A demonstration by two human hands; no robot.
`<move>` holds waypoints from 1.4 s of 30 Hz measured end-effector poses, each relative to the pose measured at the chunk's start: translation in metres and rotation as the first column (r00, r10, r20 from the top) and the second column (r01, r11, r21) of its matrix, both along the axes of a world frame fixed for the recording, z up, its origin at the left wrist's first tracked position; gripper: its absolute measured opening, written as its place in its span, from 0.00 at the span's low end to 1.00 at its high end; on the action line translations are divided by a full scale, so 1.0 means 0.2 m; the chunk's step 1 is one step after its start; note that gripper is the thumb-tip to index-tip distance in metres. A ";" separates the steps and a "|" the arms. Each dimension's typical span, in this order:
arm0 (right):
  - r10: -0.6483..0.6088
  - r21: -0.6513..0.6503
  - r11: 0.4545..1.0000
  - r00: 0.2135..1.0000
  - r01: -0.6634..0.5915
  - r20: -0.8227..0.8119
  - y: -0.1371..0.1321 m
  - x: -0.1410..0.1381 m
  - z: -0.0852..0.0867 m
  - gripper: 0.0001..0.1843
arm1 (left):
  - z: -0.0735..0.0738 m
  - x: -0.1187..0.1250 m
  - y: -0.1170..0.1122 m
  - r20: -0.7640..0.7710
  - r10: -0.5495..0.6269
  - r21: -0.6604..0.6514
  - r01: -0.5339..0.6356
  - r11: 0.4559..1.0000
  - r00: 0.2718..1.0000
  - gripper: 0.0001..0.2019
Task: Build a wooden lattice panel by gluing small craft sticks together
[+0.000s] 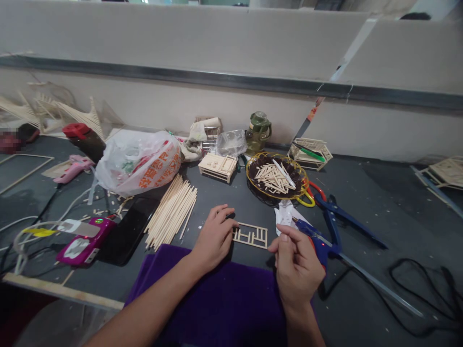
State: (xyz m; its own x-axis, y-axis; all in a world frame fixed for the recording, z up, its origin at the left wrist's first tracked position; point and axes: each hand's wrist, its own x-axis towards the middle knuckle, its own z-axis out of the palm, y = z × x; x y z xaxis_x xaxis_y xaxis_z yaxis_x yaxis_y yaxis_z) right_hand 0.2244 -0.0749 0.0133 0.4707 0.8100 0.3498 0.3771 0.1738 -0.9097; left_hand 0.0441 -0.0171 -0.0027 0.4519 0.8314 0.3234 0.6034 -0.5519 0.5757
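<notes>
A small stick frame lies on the worktop, just beyond a purple cloth. The left hand reaches over its left end, fingers bent and close together — whether they grip it, I cannot tell. The right hand is near the other end, its fingers drawn into a narrow pinch — anything between them is too small to tell. Just beside that hand lies a blue glue gun; loose sticks lie left of the frame.
</notes>
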 end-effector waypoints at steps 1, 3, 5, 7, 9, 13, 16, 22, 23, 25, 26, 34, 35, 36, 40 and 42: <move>0.000 0.001 1.000 1.000 0.000 0.004 0.00 0.00 0.00 0.12 | 0.00 0.00 0.00 0.001 0.003 0.001 -0.003 1.000 1.000 0.13; -0.006 0.003 1.000 1.000 0.006 0.013 0.00 0.00 0.00 0.12 | 0.00 0.00 0.00 0.007 0.008 0.002 -0.008 1.000 1.000 0.13; -0.016 0.002 1.000 1.000 0.016 0.011 0.00 0.00 0.00 0.13 | 0.01 -0.01 0.00 0.020 0.014 0.001 -0.014 1.000 1.000 0.13; -0.029 0.002 1.000 1.000 0.029 -0.002 0.00 0.00 0.01 0.13 | 0.02 -0.01 0.00 0.050 0.019 -0.002 -0.019 1.000 0.999 0.12; -0.043 0.004 0.999 0.999 0.043 -0.018 0.00 0.00 0.01 0.13 | 0.03 -0.01 -0.01 0.103 0.031 -0.002 -0.031 1.000 0.994 0.11; -0.067 0.005 0.998 0.997 0.067 -0.035 0.01 0.00 0.02 0.14 | 0.07 -0.01 -0.01 0.207 0.082 0.002 -0.084 0.996 0.975 0.10; -0.060 0.005 0.998 0.998 0.060 -0.035 0.01 0.00 0.03 0.14 | 0.07 -0.02 -0.02 0.236 0.172 0.005 -0.179 0.984 0.956 0.07; -0.068 0.036 0.997 0.996 0.070 -0.055 0.01 -0.01 0.03 0.12 | 0.04 -0.02 -0.04 0.359 0.325 -0.087 -0.316 0.945 0.875 0.10; -0.074 0.043 0.996 0.996 0.076 -0.050 0.01 -0.01 0.03 0.11 | 0.03 -0.02 -0.04 0.378 0.327 -0.071 -0.325 0.943 0.866 0.12; -0.093 0.057 0.994 0.995 0.095 -0.033 0.01 -0.02 0.04 0.11 | 0.03 -0.03 -0.03 0.379 0.317 -0.009 -0.340 0.941 0.869 0.16; -0.112 0.063 0.992 0.993 0.114 -0.021 0.01 -0.02 0.05 0.11 | 0.04 -0.03 -0.03 0.362 0.310 0.021 -0.340 0.940 0.879 0.18; -0.240 0.077 0.969 0.969 0.235 0.058 0.00 -0.02 0.10 0.09 | 0.07 -0.01 -0.03 0.153 0.174 0.030 -0.181 0.983 0.973 0.27; -0.233 0.087 0.970 0.970 0.228 0.061 0.00 -0.02 0.11 0.09 | 0.07 -0.01 -0.03 0.153 0.177 0.030 -0.184 0.982 0.972 0.27; -0.231 0.090 0.970 0.971 0.225 0.061 0.00 -0.02 0.12 0.08 | 0.07 -0.01 -0.04 0.155 0.182 0.030 -0.189 0.981 0.971 0.26; -0.275 0.074 0.960 0.961 0.272 0.039 0.00 -0.05 0.16 0.09 | 0.08 -0.01 -0.04 0.161 0.208 0.032 -0.216 0.976 0.965 0.25; -0.286 0.054 0.957 0.958 0.285 0.025 0.00 -0.06 0.17 0.09 | 0.09 -0.02 -0.04 0.159 0.216 0.042 -0.225 0.973 0.963 0.25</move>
State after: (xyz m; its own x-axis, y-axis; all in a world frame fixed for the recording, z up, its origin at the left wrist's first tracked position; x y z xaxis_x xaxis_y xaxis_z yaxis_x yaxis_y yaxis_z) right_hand 0.2130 -0.0749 0.0471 0.6676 0.6250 0.4047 0.4464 0.0991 -0.8893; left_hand 0.0411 -0.0247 0.0149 0.2013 0.8823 0.4255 0.6216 -0.4508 0.6406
